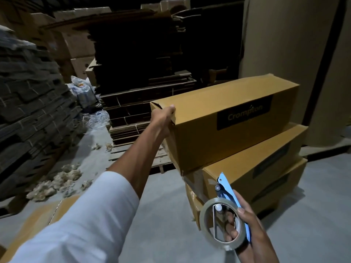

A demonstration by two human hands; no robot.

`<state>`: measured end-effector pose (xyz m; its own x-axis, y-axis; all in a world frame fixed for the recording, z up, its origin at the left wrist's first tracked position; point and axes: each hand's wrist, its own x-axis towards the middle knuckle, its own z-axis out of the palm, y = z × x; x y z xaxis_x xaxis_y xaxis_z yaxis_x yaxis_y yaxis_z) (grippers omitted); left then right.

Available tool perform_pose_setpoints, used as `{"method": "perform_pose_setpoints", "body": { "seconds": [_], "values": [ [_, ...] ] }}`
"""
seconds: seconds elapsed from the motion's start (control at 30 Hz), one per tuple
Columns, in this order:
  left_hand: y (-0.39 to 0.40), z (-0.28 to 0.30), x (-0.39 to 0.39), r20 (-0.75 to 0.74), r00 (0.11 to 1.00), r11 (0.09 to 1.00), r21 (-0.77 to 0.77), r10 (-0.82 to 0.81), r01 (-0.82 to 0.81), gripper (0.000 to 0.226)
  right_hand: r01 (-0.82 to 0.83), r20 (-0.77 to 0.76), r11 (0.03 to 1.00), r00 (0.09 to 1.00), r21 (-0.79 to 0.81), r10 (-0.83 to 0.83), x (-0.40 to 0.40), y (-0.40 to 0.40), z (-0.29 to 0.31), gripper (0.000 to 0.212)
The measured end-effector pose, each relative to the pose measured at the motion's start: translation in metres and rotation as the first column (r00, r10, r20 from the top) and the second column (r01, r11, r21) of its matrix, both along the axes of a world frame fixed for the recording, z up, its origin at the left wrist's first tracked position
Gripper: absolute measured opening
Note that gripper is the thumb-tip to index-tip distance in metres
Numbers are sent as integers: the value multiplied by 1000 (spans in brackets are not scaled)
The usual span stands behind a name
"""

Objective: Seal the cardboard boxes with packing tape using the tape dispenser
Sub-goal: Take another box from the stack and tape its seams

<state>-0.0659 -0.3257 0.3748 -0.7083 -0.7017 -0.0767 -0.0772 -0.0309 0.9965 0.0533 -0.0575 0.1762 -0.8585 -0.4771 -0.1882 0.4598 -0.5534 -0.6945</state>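
Observation:
A long brown cardboard box [224, 130] with a dark printed label lies askew on top of a stack of two similar boxes [266, 168]. My left hand [163, 118] grips the top box at its near left end, thumb over the upper edge. Lower right, my right hand [245, 228] holds a blue tape dispenser [228, 190] with a roll of clear tape [222, 224]; fingers curl through the roll. The dispenser's blade end points up toward the stack, a little apart from it.
Tall piles of flattened cardboard stand at the left [32, 114] and at the back centre [144, 76]. A large upright carton [296, 54] fills the right. Another box [43, 211] lies at the lower left. Scraps of stuffing [57, 183] litter the grey floor.

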Motion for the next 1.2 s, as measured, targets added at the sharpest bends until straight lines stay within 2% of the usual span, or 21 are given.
{"method": "perform_pose_setpoints", "body": {
  "seconds": [0.1,0.27,0.47,0.53,0.57,0.63,0.7,0.8,0.9,1.0,1.1,1.2],
  "values": [
    [9,3,-3,9,992,992,-12,126,-126,27,4,1,1000,1000,22,-4,3,2,-2,95],
    [-5,5,19,-34,965,965,23,261,-260,13,31,-8,1000,999,-4,-31,14,9,6,65],
    [-66,17,115,-51,928,929,44,368,-366,17,18,-52,1000,998,-15,-19,40,6,23,55],
    [-86,17,162,-47,912,913,53,406,-404,16,-28,-101,1000,994,0,27,51,-1,30,66],
    [-94,17,187,-44,904,904,56,426,-424,15,-51,-121,999,991,7,51,56,-5,32,65],
    [-114,16,238,-35,885,885,44,465,-463,11,-104,-139,994,985,14,105,68,-15,36,50],
    [-133,14,290,-35,856,857,43,515,-514,21,-163,-149,986,975,25,165,83,-28,41,44],
    [-154,11,363,-18,803,803,0,596,-596,32,-238,-168,971,957,20,238,108,-54,45,45],
    [-163,8,424,2,746,746,-9,666,-666,24,-328,-203,944,922,34,328,132,-79,44,54],
    [-175,-3,466,-24,707,706,-26,707,-708,23,-418,-204,907,885,46,418,155,-100,43,78],
    [-181,-21,487,-40,705,703,-60,708,-709,24,-495,-178,868,852,34,493,171,-117,38,56],
    [-185,-50,492,-29,704,697,-116,709,-707,14,-539,-165,841,826,53,539,181,-131,32,58]
  ]
}}
